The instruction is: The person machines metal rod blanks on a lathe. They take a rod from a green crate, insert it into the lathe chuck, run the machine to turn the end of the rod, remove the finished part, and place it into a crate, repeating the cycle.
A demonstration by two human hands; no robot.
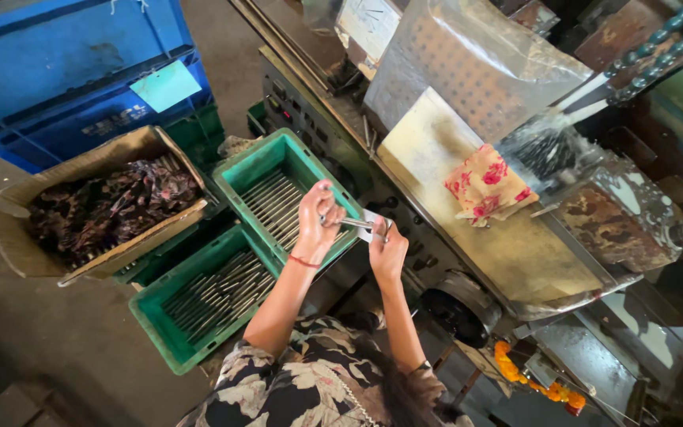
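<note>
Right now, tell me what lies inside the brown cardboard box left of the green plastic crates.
The brown cardboard box holds crumpled dark patterned cloth. Thin metal rods peek out at its edges; anything beneath the cloth is covered.

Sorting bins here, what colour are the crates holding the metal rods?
Green crates, clearest in the head view.

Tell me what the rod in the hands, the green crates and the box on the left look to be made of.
Rod, held between left hand and right hand: probably bare metal, grey with a bright glint. Two green crates: likely moulded plastic, with uniform colour and thick rims, scuffed dull. Box: seemingly cardboard, brown and matte, its edges bent and frayed.
</note>
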